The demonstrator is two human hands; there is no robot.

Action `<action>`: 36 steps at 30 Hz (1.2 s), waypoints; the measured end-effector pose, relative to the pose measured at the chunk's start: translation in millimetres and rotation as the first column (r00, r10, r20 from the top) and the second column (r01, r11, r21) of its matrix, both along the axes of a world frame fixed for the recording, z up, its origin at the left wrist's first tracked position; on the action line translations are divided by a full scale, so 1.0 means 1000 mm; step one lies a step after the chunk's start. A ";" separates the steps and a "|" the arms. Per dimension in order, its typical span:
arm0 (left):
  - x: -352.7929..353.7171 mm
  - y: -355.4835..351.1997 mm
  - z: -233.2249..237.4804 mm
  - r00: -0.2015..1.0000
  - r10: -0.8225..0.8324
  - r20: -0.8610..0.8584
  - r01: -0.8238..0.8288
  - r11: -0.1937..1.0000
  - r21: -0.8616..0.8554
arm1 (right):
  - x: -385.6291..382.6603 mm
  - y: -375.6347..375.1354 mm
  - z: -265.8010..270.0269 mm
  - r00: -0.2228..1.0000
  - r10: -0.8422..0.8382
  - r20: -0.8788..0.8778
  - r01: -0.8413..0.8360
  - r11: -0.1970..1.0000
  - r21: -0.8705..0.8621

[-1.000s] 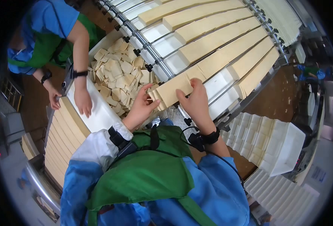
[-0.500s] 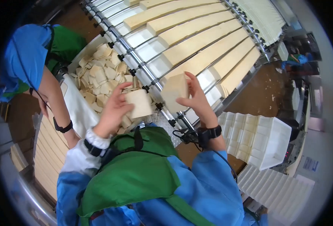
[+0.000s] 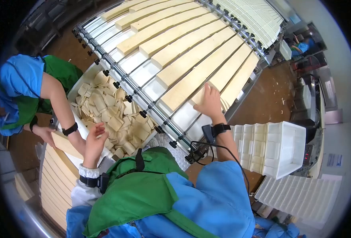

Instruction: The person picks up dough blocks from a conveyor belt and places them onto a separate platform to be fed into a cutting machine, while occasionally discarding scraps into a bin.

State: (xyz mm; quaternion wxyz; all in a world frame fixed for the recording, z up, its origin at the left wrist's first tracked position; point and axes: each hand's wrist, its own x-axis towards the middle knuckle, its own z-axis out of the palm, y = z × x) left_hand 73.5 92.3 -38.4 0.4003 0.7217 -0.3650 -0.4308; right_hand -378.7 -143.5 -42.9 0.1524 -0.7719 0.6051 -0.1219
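Observation:
My right hand [image 3: 210,104] grips the near end of a row of pale slices [image 3: 201,94] in one lane of the slatted rack, fingers and thumb at its sides. My left hand [image 3: 95,143] is raised beside the bin of loose pale slices [image 3: 116,119], its fingers loosely bent and apart, with nothing seen in them. Round and squarish cream-coloured pieces lie jumbled in that bin. Long rows of tightly packed slices [image 3: 191,65] lie between the metal rods of the rack [image 3: 151,104].
On the left, a co-worker's hands [image 3: 44,135] hold a long pale row [image 3: 66,144] above more rows [image 3: 56,178]. Stacked white trays [image 3: 270,146] stand at the right. A black cable [image 3: 239,166] hangs from my right wrist. Black knobs line the rack's near rail.
The short pale stack has left my left hand, which has moved down and left. My right hand has brought its stack down into a rack lane. The camera view has shifted.

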 end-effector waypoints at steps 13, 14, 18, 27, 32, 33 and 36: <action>-0.036 -0.004 0.019 0.999 -0.034 -0.024 0.034 0.999 0.007 | 0.013 -0.009 -0.015 0.948 -0.145 -0.284 0.129 0.989 -0.073; -0.039 -0.004 0.019 0.996 -0.061 -0.062 0.063 0.998 0.022 | 0.014 -0.008 -0.010 0.983 -0.060 -0.173 0.040 0.993 -0.113; -0.052 -0.022 0.010 0.961 -0.199 -0.191 0.204 0.979 0.006 | 0.030 -0.040 -0.031 1.000 -0.009 0.024 0.016 0.935 -0.354; -0.160 -0.119 0.024 0.768 -0.302 -0.564 0.377 0.926 0.017 | 0.046 -0.076 -0.024 0.993 -0.109 -0.040 0.083 0.910 -0.406; -0.200 -0.160 0.005 0.673 -0.196 -0.713 0.327 0.944 0.049 | 0.047 -0.086 -0.023 0.989 -0.137 -0.052 0.109 0.927 -0.360; -0.204 -0.163 0.002 0.671 -0.193 -0.716 0.327 0.944 0.052 | 0.046 -0.086 -0.022 0.990 -0.130 -0.052 0.105 0.934 -0.340; -0.214 -0.168 -0.004 0.681 -0.115 -0.723 0.261 0.961 0.093 | 0.045 -0.084 -0.021 0.995 -0.094 -0.042 0.072 0.926 -0.370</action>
